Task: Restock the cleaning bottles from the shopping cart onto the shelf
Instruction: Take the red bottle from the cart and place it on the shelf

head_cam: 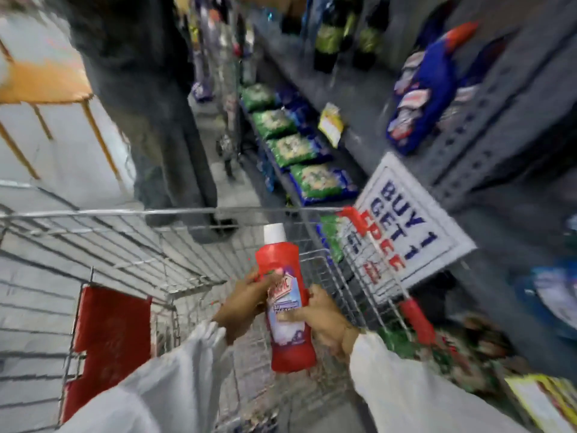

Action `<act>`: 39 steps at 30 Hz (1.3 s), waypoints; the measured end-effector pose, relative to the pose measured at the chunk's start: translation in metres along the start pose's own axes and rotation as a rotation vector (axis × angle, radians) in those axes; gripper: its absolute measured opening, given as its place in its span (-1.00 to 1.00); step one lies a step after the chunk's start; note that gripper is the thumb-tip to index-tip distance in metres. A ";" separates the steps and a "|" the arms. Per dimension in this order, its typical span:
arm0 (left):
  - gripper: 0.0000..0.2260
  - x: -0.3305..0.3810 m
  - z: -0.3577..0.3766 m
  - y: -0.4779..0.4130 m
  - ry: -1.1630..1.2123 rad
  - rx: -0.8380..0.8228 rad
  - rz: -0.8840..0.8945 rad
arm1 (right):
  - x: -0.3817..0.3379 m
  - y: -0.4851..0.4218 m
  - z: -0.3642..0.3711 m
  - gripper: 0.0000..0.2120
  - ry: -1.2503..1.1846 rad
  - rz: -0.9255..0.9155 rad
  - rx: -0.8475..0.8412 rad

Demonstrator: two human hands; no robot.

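The red cleaning bottle (288,307) with its white cap (274,233) sits upright between my two hands, held above the wire shopping cart (131,242). Below and ahead of my grip the cart's basket spreads out in grey mesh, with a red flap (109,342) on its near-left wall and red plastic corners (354,218) on the rim to the right. To the right of my grip runs the grey metal shelf (487,129), its perforated upright tilted across the view. Up and right of my hands a white sign (412,232) reading "BUY 1 GET 1" hangs off the shelf edge, just beyond the cart rim. Further up on the shelf stand a blue bottle (427,89) with a red cap and some dark green-labelled bottles (331,35). Ahead of the cart, green and blue packets (293,148) lie in a row along a lower level. Far beyond my grip a person in dark clothing (150,98) stands in the aisle, much blurred.

My left hand (246,304) wraps the bottle's left side near its shoulder, thumb lying across the label. My right hand (321,320) clasps the right side lower down, fingers pressed on the label's front. Both hands are clenched on the bottle, white sleeves (175,382) reaching to the wrists.
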State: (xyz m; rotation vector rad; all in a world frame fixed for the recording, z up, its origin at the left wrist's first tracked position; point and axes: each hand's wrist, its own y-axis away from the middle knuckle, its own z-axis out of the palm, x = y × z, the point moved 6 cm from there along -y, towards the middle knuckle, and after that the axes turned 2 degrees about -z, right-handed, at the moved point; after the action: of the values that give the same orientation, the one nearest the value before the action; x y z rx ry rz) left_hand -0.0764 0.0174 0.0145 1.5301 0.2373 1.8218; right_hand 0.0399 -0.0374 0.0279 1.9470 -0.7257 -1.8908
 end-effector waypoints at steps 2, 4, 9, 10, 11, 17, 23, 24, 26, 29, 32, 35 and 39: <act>-0.85 0.035 0.047 0.022 0.018 -0.088 0.129 | -0.034 0.039 -0.034 -0.49 -0.011 -0.127 0.068; -0.76 0.066 0.094 0.051 0.047 -0.160 0.237 | -0.064 0.083 -0.064 -0.44 -0.030 -0.245 0.133; -0.73 0.128 0.212 0.141 0.082 -0.344 0.432 | -0.117 0.201 -0.129 -0.52 -0.082 -0.458 0.297; -0.75 0.139 0.232 0.160 0.084 -0.378 0.463 | -0.128 0.224 -0.140 -0.60 -0.067 -0.504 0.304; -0.80 0.148 0.251 0.179 0.089 -0.419 0.491 | -0.139 0.247 -0.149 -0.66 -0.046 -0.547 0.306; -0.73 0.199 0.343 0.281 0.043 -0.604 0.554 | -0.192 0.370 -0.201 -0.65 0.001 -0.743 0.356; -0.38 0.227 0.402 0.361 0.002 -0.747 0.560 | -0.224 0.464 -0.227 -0.69 0.016 -0.907 0.431; -0.35 0.230 0.411 0.370 0.008 -0.773 0.544 | -0.227 0.477 -0.230 -0.70 0.008 -0.928 0.440; -0.31 0.234 0.429 0.387 0.021 -0.838 0.504 | -0.232 0.501 -0.238 -0.57 -0.020 -0.946 0.475; -0.30 0.240 0.451 0.407 0.020 -0.909 0.480 | -0.235 0.529 -0.249 -0.31 -0.037 -0.960 0.565; -0.35 0.244 0.468 0.419 -0.009 -0.934 0.502 | -0.238 0.550 -0.256 -0.33 -0.047 -0.990 0.618; -0.39 0.248 0.483 0.429 -0.023 -0.956 0.530 | -0.240 0.566 -0.265 -0.36 -0.087 -1.014 0.667; -0.33 0.254 0.503 0.434 -0.048 -0.978 0.545 | -0.246 0.580 -0.277 -0.38 -0.111 -1.056 0.723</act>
State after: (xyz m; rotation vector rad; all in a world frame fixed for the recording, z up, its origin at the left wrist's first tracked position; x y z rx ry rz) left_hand 0.1989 -0.2863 0.5957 0.9444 -1.0417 1.8278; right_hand 0.2426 -0.4017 0.5759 3.1259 -0.4494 -2.5332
